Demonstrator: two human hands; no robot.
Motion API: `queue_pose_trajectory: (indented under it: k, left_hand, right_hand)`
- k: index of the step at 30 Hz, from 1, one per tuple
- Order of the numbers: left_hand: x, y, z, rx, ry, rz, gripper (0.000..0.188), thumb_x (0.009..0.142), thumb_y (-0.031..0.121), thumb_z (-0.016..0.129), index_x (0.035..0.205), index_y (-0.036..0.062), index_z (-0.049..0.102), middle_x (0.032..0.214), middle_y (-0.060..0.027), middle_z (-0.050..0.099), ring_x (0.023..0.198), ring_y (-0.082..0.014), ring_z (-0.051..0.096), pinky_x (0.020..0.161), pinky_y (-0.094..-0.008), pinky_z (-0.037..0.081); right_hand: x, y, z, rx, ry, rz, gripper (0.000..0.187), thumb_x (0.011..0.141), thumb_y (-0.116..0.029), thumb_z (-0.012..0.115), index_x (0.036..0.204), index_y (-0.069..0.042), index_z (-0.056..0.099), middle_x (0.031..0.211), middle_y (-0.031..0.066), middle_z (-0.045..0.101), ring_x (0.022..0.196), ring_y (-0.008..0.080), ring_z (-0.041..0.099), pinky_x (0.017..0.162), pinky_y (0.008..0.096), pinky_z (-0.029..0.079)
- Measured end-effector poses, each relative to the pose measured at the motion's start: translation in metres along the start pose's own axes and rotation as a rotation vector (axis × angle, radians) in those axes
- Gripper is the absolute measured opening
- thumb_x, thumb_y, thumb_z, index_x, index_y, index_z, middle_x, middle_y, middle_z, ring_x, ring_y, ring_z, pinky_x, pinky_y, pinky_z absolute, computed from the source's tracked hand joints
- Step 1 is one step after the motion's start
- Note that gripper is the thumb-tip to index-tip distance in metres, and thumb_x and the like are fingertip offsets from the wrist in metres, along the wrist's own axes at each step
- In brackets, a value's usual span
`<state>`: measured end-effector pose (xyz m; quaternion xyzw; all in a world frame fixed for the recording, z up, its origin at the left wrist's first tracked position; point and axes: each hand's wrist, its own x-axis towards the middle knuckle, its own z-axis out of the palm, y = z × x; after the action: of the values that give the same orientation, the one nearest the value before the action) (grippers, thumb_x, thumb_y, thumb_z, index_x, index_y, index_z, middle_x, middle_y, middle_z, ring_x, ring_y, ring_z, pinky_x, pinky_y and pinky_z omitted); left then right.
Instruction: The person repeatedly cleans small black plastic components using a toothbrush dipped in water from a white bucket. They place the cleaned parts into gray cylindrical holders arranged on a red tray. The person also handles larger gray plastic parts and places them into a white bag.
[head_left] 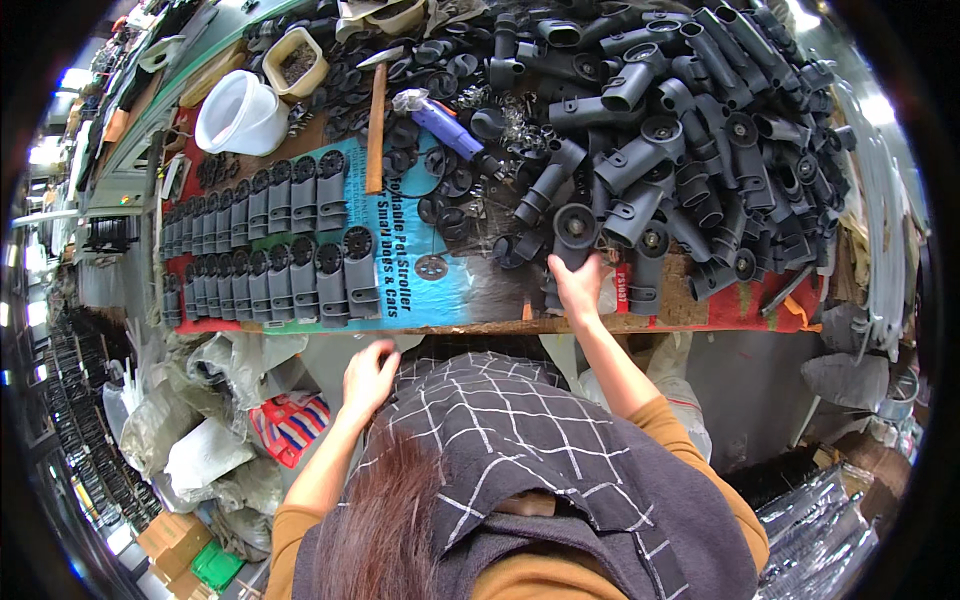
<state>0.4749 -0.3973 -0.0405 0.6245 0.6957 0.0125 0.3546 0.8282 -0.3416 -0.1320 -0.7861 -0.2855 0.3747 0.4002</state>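
Observation:
My right hand [577,285] is wrapped round a black plastic tube fitting [574,226] with a round end, at the near edge of the workbench. Under and beyond it spreads a large heap of similar black fittings [640,150]. Off the bench, in front of my body, my left hand [370,377] is closed with its fingers curled inward; whatever they hold, if anything, is hidden. On the left of the bench, black fittings [302,285] stand side by side in two rows, round ends away from me. A loose black disc [431,267] lies between these rows and the heap.
A wooden-handled hammer [376,130] and a purple power tool [440,122] lie mid-bench, near small metal parts [510,115]. A white bucket [240,115] and a cream tub [296,62] stand at the far left. Plastic bags [205,400] lie below the bench's left side.

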Motion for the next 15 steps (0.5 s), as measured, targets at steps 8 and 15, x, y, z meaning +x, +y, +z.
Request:
queue_pose_trajectory:
  k: [8,15]
  left_hand:
    - [0.08,0.085,0.057,-0.249,0.073,0.17,0.029,0.083,0.018,0.066,0.11,0.0094,0.065,0.118,-0.0169,0.052,0.093,-0.0264,0.06,0.085,-0.0377,0.048]
    - [0.086,0.052,0.006,0.008,0.048,0.039,0.031,0.08,0.022,0.07,0.109,0.0122,0.066,0.122,-0.014,0.048,0.078,-0.0219,0.058,0.078,-0.0358,0.05]
  right_hand:
    - [-0.088,0.005,0.019,-0.179,-0.407,-0.192,0.071,0.07,-0.034,0.078,0.122,0.002,0.046,0.113,0.0213,0.057,0.107,0.0339,0.056,0.093,0.0405,0.044]
    - [-0.03,-0.047,0.058,-0.269,-0.177,-0.513,0.036,0.084,-0.026,0.066,0.108,-0.001,0.058,0.096,0.0154,0.058,0.09,0.0305,0.055,0.083,0.0403,0.045]
